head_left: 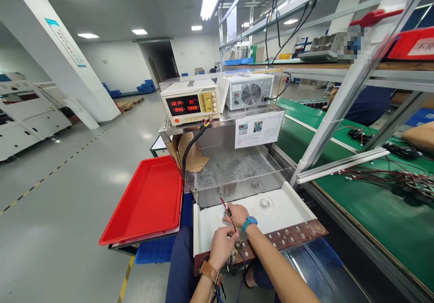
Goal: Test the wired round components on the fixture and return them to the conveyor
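My left hand (221, 248), with a brown strap at the wrist, pinches a thin red wire (224, 205) beside the row of metal studs. My right hand (238, 215), wearing a teal wristband (250, 223), is closed around a small green part (228, 212) that looks like a circuit board; the fingers cover most of it. Both hands are over the near side of a white tray-like fixture (281, 205) with round recesses (265, 203). Along its front edge runs a reddish-brown strip (288, 236) with metal studs. Dark and blue wires (242, 258) hang from the strip by my left hand.
Behind the fixture stands a clear panel (240, 189). A power supply (190, 104) with lit red digits sits on the metal shelf, next to a grey fan unit (251, 92). At left lies a red tray (145, 199). Wire bundles (403, 181) lie on the green bench (373, 208) at right.
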Tool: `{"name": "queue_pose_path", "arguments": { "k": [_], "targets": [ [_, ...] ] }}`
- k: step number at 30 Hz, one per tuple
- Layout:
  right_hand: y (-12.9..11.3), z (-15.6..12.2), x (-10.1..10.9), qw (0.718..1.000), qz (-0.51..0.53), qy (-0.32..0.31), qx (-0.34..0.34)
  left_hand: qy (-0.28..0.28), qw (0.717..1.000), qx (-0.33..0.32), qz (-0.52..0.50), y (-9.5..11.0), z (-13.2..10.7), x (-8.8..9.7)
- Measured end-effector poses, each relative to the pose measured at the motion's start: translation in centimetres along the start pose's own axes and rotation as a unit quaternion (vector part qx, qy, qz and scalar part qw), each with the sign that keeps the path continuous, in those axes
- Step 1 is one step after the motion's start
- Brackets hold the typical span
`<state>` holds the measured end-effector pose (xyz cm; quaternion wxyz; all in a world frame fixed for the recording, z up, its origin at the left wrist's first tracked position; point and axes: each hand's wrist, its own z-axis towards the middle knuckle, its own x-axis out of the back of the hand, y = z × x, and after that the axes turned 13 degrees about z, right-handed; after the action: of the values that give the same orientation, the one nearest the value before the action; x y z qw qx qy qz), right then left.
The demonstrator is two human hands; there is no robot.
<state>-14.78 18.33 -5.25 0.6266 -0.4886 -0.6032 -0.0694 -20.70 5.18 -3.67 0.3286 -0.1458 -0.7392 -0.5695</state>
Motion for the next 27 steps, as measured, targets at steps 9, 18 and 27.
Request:
{"name": "queue_pose_path", "arguments": {
  "k": [9,18,27],
  "targets": [
    [0.0,0.1,-0.4,1.0,0.004,0.007,0.004,0.015,1.0,0.012,0.005,-0.1,-0.1,-0.1],
    [-0.4,-0.2,-0.2,1.0,0.005,0.025,0.008,0.017,1.0,0.003,0.011,-0.1,-0.1,-0.3],
    [-0.5,-0.5,0.6,0.994,0.057,0.093,-0.004,0.032,0.998,-0.009,-0.049,-1.7,1.7,0.0]
  ]
}}
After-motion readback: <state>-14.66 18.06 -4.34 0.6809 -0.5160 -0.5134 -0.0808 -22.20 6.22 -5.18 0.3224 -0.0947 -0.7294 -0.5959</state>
